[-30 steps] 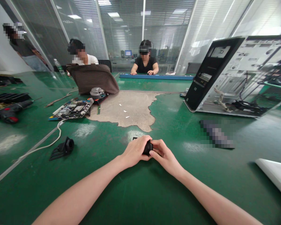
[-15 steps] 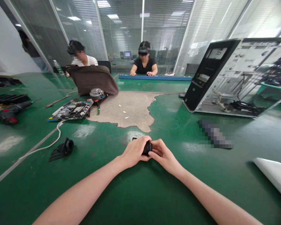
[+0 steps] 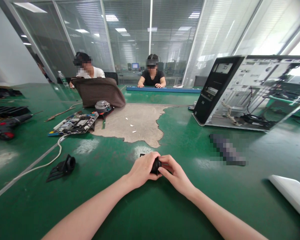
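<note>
Between my two hands, low over the green table (image 3: 150,213), is a black part with a round end (image 3: 155,166), mostly covered by fingers. My left hand (image 3: 143,168) wraps over it from the left, and a black corner shows past the knuckles. From the right, my right hand (image 3: 173,171) grips the round end between thumb and fingertips. To the left lies another black plastic piece (image 3: 65,166) with a round opening and a slatted flat part. The exact kind of the held part cannot be made out.
A circuit board (image 3: 76,124) and a cable (image 3: 53,156) lie at left, with a power drill (image 3: 8,126) beyond. An open computer case (image 3: 222,90) stands at right, near a blurred dark object (image 3: 227,149) and a white object (image 3: 290,193). Two people sit across the table.
The whole view has tilted slightly upward, so things sit lower in the picture. Both hands keep hold of the black part, with little visible change in their grip.
</note>
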`<state>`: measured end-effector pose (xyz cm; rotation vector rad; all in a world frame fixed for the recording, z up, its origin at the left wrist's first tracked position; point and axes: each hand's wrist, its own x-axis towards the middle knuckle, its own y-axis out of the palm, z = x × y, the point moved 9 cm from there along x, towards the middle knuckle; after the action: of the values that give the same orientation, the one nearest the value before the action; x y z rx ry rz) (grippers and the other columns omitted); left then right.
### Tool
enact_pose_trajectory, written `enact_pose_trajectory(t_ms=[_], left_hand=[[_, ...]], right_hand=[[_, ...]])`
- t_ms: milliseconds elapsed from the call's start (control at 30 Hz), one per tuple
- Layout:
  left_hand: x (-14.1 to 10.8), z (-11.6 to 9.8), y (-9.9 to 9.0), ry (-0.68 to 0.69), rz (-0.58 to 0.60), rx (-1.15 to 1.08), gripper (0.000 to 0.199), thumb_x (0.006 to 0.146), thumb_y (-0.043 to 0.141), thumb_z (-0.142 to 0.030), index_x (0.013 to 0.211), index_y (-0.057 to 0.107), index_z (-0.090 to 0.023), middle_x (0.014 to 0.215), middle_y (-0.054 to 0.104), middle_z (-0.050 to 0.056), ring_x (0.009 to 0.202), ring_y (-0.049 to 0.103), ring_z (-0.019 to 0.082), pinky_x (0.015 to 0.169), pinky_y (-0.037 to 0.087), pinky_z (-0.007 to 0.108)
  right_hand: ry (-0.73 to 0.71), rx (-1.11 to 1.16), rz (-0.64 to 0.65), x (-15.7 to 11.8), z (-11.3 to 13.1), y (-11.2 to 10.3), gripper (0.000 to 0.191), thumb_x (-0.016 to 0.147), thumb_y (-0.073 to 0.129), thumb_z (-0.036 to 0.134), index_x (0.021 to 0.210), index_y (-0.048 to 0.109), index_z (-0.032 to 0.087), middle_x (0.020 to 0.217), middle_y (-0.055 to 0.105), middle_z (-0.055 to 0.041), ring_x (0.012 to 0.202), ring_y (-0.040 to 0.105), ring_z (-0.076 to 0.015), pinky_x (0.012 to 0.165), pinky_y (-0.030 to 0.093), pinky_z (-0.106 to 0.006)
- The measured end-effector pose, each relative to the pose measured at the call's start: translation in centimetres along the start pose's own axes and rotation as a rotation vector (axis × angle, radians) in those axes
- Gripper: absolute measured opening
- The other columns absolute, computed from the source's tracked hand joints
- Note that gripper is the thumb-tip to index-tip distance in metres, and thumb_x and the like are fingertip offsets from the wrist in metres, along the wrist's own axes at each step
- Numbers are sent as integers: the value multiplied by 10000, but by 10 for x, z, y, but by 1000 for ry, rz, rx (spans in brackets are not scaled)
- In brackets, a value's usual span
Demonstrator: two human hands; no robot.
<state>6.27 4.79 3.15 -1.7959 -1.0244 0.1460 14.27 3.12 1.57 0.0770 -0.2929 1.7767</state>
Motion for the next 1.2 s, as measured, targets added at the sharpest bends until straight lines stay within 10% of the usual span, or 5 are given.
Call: enact_pose_trajectory(t_ms=[933, 1200], left_hand=[[-1, 1, -1, -10, 3, 26, 565, 648, 638, -308, 1121, 341, -219, 1059, 523, 54, 906, 536, 219, 770, 426, 346], [-1, 1, 2, -4, 16, 38, 608, 625, 654, -222, 1135, 323, -213, 1098, 505, 51, 943, 521, 213, 789, 420, 329]], right_hand=[[103, 50, -130, 3, -13, -7, 208, 737, 572, 289, 893, 456, 215, 917, 534, -15, 867, 561, -148, 769, 492, -311], [48, 101, 15, -1, -4, 5, 203, 765, 541, 234, 952, 463, 232, 975, 530, -9, 983, 532, -147, 882, 446, -324]])
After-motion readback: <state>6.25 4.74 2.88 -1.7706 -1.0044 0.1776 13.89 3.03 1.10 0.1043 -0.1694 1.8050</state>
